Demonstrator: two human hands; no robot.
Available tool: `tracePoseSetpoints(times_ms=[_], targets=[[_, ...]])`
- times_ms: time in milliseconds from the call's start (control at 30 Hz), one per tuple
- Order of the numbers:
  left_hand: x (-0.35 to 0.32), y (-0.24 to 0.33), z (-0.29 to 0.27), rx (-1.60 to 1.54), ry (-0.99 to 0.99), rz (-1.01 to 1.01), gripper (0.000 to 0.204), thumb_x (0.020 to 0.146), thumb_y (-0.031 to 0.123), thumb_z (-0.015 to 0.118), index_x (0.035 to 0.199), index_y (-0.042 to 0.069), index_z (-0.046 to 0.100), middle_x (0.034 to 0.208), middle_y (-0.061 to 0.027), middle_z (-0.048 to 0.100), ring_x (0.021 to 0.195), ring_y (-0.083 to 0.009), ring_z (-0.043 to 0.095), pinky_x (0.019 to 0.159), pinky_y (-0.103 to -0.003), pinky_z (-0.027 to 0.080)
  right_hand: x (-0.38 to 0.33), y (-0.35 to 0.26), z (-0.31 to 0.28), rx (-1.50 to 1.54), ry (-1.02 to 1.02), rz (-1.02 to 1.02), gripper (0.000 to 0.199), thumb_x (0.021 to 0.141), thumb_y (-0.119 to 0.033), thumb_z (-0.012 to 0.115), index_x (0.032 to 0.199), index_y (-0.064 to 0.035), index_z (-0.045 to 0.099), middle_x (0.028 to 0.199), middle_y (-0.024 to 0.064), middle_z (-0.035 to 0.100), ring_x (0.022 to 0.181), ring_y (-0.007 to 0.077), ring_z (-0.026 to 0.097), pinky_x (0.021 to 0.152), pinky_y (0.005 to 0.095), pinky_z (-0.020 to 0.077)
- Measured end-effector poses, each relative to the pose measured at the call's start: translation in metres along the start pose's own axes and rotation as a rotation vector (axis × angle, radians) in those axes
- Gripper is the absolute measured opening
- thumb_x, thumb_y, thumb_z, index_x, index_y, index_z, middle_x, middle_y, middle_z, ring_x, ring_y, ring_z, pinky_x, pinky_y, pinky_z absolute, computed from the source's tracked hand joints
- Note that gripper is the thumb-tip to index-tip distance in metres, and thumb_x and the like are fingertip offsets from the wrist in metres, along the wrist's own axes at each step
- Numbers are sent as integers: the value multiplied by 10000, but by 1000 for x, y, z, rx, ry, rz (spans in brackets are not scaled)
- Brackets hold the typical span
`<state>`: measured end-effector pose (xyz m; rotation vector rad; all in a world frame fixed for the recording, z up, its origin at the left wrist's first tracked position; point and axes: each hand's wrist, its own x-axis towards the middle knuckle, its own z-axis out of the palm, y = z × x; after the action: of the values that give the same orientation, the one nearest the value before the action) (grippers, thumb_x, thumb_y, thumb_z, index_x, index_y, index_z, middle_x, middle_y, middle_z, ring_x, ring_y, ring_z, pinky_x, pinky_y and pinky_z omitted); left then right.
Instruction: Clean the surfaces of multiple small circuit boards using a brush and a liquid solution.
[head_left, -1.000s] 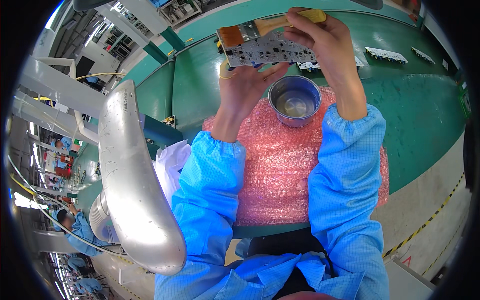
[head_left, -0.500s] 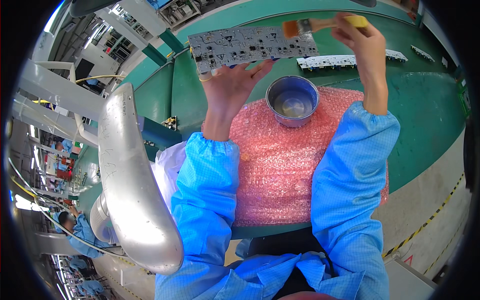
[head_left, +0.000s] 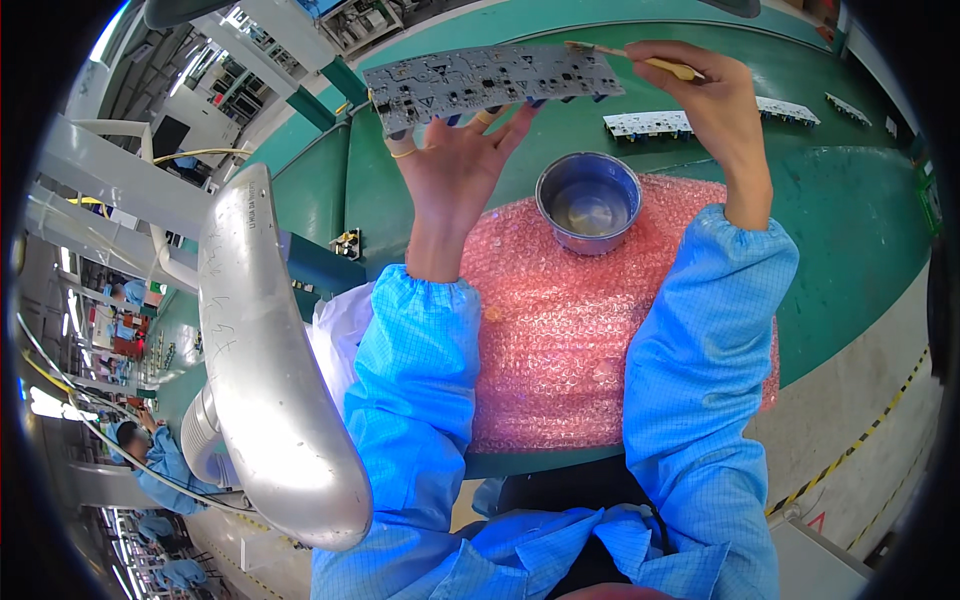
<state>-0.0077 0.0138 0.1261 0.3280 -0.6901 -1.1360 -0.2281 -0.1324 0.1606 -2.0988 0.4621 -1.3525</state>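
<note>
Circuit board (head_left: pixel 495 82) has shifted leftward (left hand (head_left: pixel 452 168) supporting from beneath).

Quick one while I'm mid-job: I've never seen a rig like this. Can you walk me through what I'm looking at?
There's no robot here: these are a person's bare hands, in blue sleeves. The view comes from a wide fisheye camera on their head, looking down, so straight edges bend near the rim; picture left is the person's left.

The left hand holds up a circuit board from below. The right hand holds a brush, its tip at the board's far edge; I can't tell if they touch.

Below, a round metal bowl stands on pink bubble wrap, spread over a green table. More boards lie farther back. The silver housing at left looks like a lamp.
</note>
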Motion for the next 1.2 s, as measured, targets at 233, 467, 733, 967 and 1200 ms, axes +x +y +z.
tracePoseSetpoints(times_ms=[233, 467, 733, 967, 1200], targets=[[0, 5, -3, 0, 132, 40, 829, 845, 686, 502, 1398, 80, 382, 1409, -291, 320, 1280, -530, 370, 1074, -537, 386, -1, -13, -10, -33, -60, 63, 169, 864, -89, 695, 1021, -32, 725, 943, 29, 719, 860, 84, 615, 769, 227, 474], [0, 1, 4, 120, 152, 191, 819, 841, 692, 503, 1368, 71, 413, 1405, -292, 327, 1282, -534, 362, 1088, -549, 374, 0, -7, -4, -83, -45, 56, 174, 870, -105, 695, 1030, -44, 726, 942, 18, 720, 836, 79, 610, 743, 221, 472], [-1, -2, 6, 40, 129, 49, 756, 864, 645, 493, 1352, 70, 434, 1363, -289, 382, 1255, -520, 415, 1060, -526, 398, 1, -16, 9, -76, 21, -26, 164, 862, -107, 703, 1010, -43, 732, 897, 11, 712, 802, 70, 596, 724, 218, 471], [-2, -2, 2, 68, 121, 29, 749, 877, 635, 478, 1357, 62, 425, 1338, -284, 410, 1249, -514, 427, 1058, -521, 399, 1, -28, 14, -15, 33, -37, 162, 858, -107, 709, 1008, -50, 736, 867, 6, 708, 789, 53, 586, 715, 212, 470], [0, 2, -2, 92, 196, 133, 739, 884, 619, 480, 1377, 74, 405, 1333, -275, 420, 1262, -510, 415, 1070, -534, 387, -1, -37, 11, 44, -63, -8, 184, 853, -125, 723, 1026, -66, 740, 879, 5, 717, 771, 48, 595, 690, 203, 475]])
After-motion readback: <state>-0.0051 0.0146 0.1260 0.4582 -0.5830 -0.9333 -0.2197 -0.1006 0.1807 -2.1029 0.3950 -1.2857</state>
